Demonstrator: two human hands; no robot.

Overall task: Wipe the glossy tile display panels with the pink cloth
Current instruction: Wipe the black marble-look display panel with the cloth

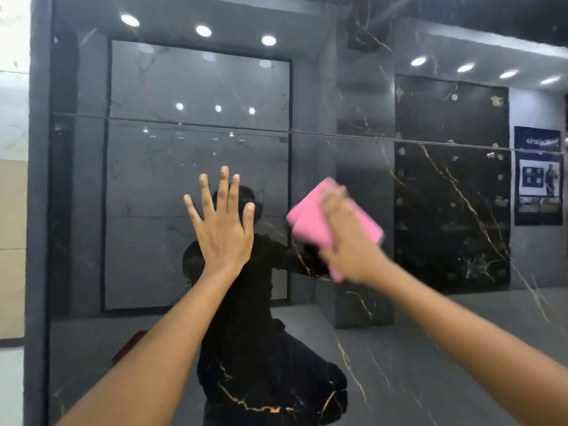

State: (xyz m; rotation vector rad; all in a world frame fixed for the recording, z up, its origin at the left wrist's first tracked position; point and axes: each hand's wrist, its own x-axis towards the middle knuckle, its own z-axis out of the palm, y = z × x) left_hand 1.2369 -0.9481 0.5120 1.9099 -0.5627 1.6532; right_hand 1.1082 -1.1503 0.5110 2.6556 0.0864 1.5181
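A glossy black tile panel (430, 348) with gold veins fills the view and mirrors the showroom behind me. My left hand (222, 224) lies flat on it with fingers spread, near the middle. To its right, my right hand (349, 238) presses a folded pink cloth (310, 218) against the panel; the hand is blurred by motion. The cloth sticks out above and left of the hand, and a corner shows below the wrist. A thin horizontal joint (307, 132) crosses the panel above both hands.
A grey frame edge (38, 210) borders the panel on the left, with pale beige and white tiles (12, 241) beyond it. The reflection shows ceiling spotlights, other tile displays, a poster at the right and a dark crouching figure.
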